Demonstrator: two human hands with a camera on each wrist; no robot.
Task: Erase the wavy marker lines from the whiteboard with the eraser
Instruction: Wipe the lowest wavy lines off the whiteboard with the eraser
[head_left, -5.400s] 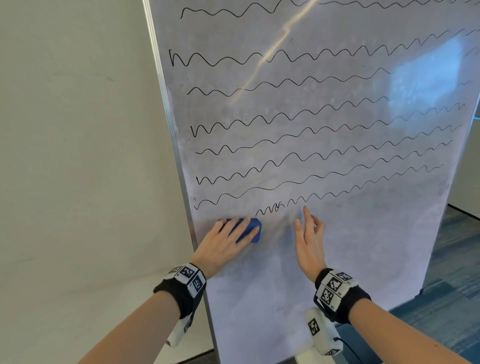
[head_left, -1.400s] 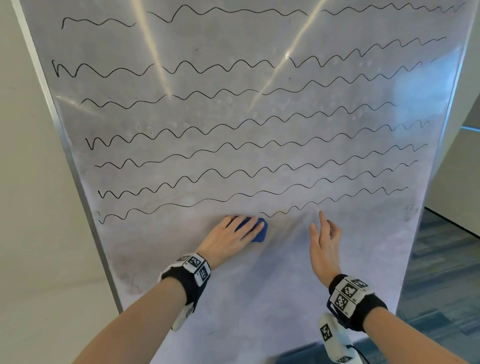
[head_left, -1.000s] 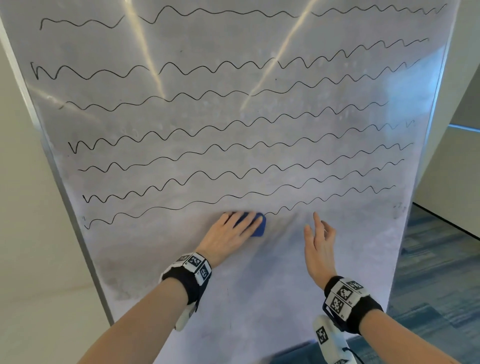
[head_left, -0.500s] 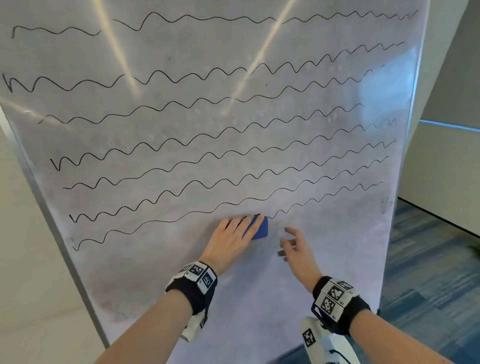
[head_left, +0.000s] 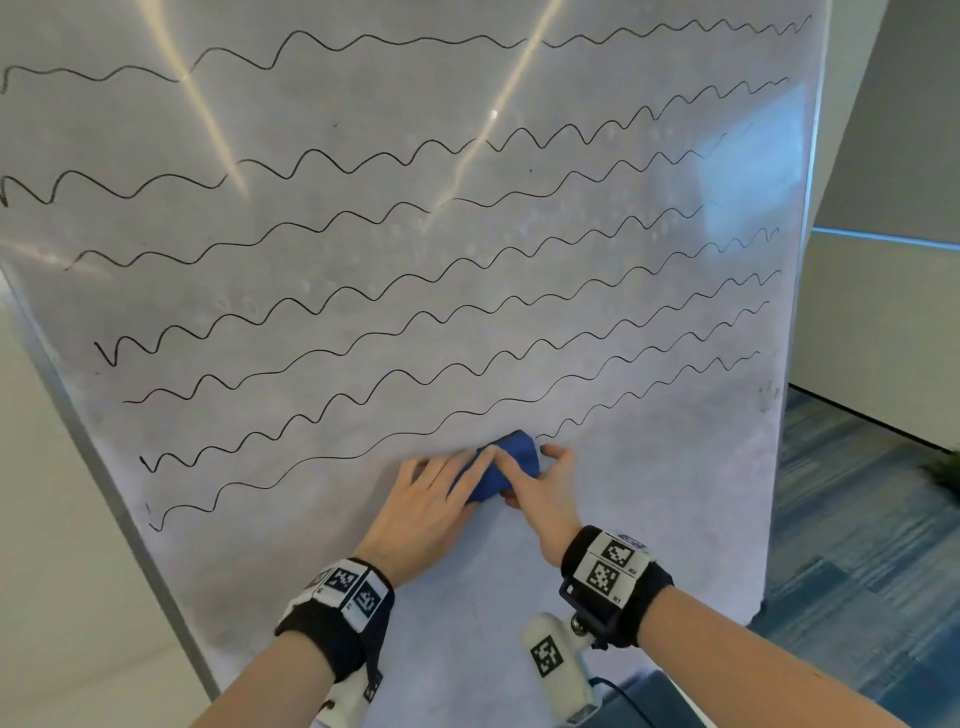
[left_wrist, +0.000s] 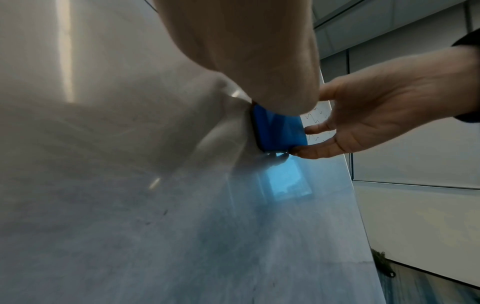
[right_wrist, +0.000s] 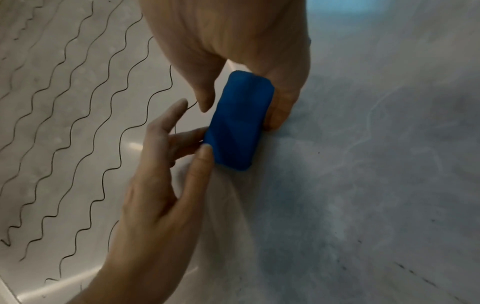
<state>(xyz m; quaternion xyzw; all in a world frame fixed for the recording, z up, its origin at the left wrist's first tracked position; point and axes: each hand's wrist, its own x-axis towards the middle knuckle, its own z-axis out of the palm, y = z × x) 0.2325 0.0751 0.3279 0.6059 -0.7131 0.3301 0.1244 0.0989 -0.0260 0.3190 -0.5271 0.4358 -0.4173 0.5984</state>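
Eraser (right_wrist: 237, 121) btwn R hand (right_wrist: 233, 41) thumb & fingers.

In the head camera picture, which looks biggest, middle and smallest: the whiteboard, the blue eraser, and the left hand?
1. whiteboard, which fills most of the view.
2. left hand.
3. blue eraser, partly covered by both hands, so its full size is unsure, though the visible part looks smaller than the hand.
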